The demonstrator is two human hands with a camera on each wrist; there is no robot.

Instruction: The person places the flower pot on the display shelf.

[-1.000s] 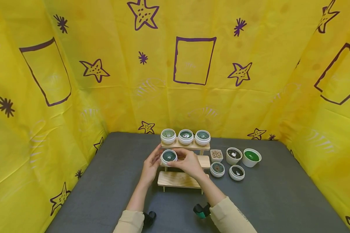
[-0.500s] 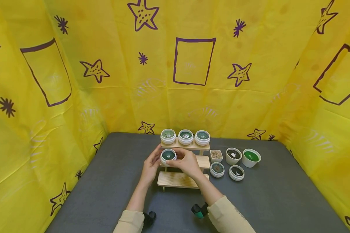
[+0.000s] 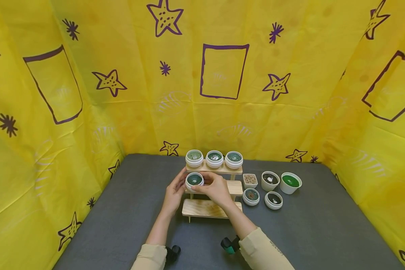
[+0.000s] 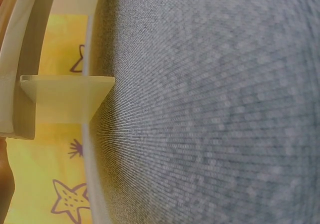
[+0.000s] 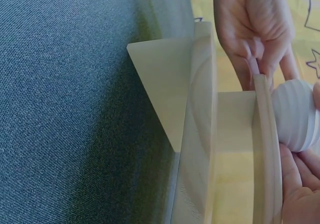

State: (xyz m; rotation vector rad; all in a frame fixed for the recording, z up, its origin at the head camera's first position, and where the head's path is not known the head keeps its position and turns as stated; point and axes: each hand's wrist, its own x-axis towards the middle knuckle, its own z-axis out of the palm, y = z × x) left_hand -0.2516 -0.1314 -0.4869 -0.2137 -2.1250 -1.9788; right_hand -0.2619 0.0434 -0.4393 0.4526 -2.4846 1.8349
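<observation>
A small round white bowl (image 3: 194,179) with ribbed sides and a dark green filling sits at the left end of the middle step of a three-tier wooden stand (image 3: 202,209). My right hand (image 3: 219,189) pinches its right side, thumb in front and index finger behind. Around the left side curl the fingers and thumb of my left hand (image 3: 173,193). In the right wrist view the bowl (image 5: 294,115) stands upright against the step, with left fingers at the step's end. The left wrist view shows mostly tablecloth and a stand leg (image 4: 65,96); the bowl is hidden there.
Three similar bowls, one a light green bowl (image 3: 194,158), line the top step. Right of the stand are a square dish (image 3: 250,181) of small tan pieces, a green-filled cup (image 3: 290,183), a dark-filled cup (image 3: 270,181) and two low bowls. Yellow cloth encloses the grey table (image 3: 310,228).
The bowl has shifted very slightly left between my hands. My right forearm has drawn a little to the left, while my left hand stays in place.
</observation>
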